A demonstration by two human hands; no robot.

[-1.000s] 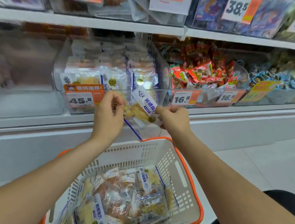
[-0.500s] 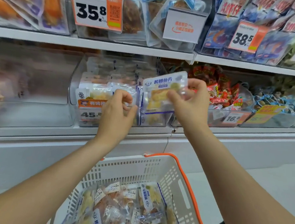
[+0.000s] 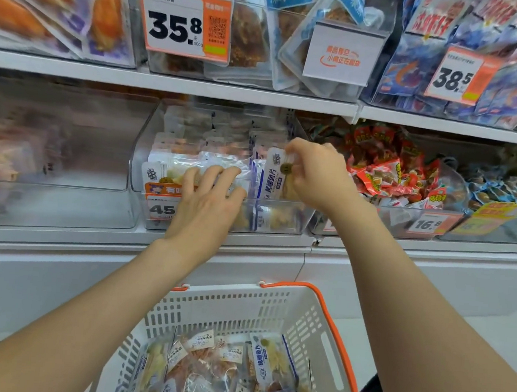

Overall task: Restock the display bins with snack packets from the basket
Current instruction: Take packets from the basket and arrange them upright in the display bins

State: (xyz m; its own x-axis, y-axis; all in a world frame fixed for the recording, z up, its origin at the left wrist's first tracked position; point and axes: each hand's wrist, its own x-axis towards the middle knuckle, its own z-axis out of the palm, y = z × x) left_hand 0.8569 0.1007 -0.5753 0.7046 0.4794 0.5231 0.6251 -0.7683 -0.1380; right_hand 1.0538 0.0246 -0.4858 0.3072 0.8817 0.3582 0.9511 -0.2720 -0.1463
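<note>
A clear display bin (image 3: pixel 292 220) on the middle shelf holds rows of white-and-blue snack packets. My right hand (image 3: pixel 317 175) pinches one such packet (image 3: pixel 272 178) upright at the bin's front right, among the others. My left hand (image 3: pixel 211 195) lies flat with spread fingers on the packets (image 3: pixel 176 164) at the bin's front left, pressing them. Below, a white basket with an orange rim (image 3: pixel 309 320) holds several more packets (image 3: pixel 215 372).
Beside it on the right, a bin of red-wrapped snacks (image 3: pixel 389 172) carries a 16.8 tag. A blurred clear bin (image 3: pixel 53 155) sits to the left. The upper shelf (image 3: pixel 198 81) has bins with 35.8 and 38.5 price tags. Pale floor lies at the right.
My right hand has lowered the packet from in front of the shelf into the bin's front right. My left hand opened and moved onto the front-left packets. The view tilted upward.
</note>
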